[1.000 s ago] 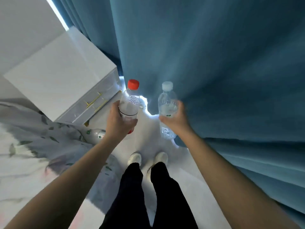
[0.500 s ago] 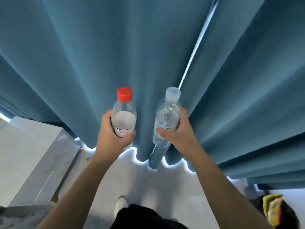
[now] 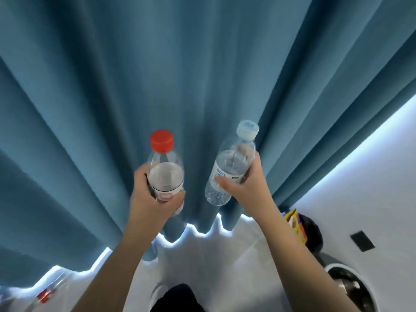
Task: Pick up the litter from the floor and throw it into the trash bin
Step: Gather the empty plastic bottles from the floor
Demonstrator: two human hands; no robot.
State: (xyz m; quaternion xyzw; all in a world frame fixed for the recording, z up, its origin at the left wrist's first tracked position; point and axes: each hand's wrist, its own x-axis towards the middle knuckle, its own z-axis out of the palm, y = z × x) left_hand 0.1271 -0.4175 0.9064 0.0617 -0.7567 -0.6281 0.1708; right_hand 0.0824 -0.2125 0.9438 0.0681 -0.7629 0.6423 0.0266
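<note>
Bottles were off the floor (image 3: 213, 255): left grip (image 3: 148, 199) wrapped round the red-capped bottle (image 3: 165, 172), right grip (image 3: 245, 188) round the tilted white-capped bottle (image 3: 229, 174). Both looked part-full, so tossing together might've overshot the black-lined bin (image 3: 315, 234).

My left hand (image 3: 150, 203) holds the left bottle (image 3: 165, 172) beside the right bottle (image 3: 231, 167) in my right hand (image 3: 245, 188), both before the curtain (image 3: 202, 64), with a third bottle (image 3: 45, 296) on the floor (image 3: 213, 255) far left and the bin (image 3: 315, 233) right.
</note>
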